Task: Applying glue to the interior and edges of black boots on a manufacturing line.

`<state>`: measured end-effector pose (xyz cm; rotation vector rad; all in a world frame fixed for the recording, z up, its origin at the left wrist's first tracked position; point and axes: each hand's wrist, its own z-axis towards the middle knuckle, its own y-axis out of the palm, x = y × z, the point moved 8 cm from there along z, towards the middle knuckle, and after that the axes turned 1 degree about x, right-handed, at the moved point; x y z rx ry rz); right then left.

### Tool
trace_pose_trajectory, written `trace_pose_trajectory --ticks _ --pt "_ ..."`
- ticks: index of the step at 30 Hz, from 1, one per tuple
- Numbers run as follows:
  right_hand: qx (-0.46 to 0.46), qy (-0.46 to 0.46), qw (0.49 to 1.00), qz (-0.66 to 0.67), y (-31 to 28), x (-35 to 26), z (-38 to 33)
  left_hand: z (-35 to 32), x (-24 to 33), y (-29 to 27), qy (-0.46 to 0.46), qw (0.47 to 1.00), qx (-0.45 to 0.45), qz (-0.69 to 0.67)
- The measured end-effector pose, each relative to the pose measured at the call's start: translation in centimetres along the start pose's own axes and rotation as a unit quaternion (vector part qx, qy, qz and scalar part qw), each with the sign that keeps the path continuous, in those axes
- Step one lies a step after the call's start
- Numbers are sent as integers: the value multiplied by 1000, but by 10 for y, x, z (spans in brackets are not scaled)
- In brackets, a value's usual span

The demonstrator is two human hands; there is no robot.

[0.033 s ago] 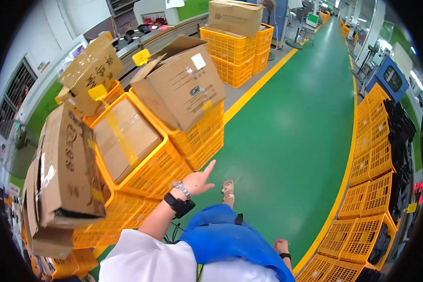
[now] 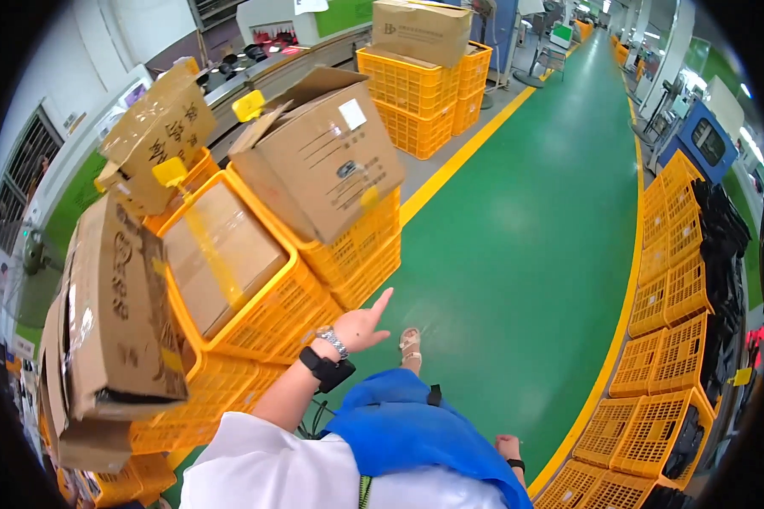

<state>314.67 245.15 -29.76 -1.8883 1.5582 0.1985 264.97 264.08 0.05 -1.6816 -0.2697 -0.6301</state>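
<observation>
My left hand (image 2: 361, 328) is held out low in front of me, index finger stretched and thumb apart, with nothing in it. It is nearest to a yellow plastic crate (image 2: 272, 318) that holds a taped cardboard box (image 2: 221, 246). Beyond that, a larger open-flapped cardboard box (image 2: 323, 157) sits tilted on stacked yellow crates (image 2: 361, 263). Down by my right side, partly hidden by the blue apron (image 2: 416, 424), hangs my right hand (image 2: 508, 446). Its fingers are curled in, and no object shows in them.
A green walkway (image 2: 518, 246) with yellow edge lines runs ahead. Large cardboard boxes (image 2: 127, 297) lean on crates at the near left. More crates with a box (image 2: 420, 34) stand farther along. Yellow crates (image 2: 654, 356) holding black items line the right side.
The crates and boxes on the left sit slightly farther left and lower in view. Both hands keep the same pose.
</observation>
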Motion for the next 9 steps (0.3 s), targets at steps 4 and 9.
trace_pose_trajectory --ticks 4,9 --pt "11 -6 999 -39 -9 -113 -25 91 -12 -18 -34 998 -52 9" --pt "19 41 999 10 -26 -93 108 215 -8 -50 31 996 -72 41"
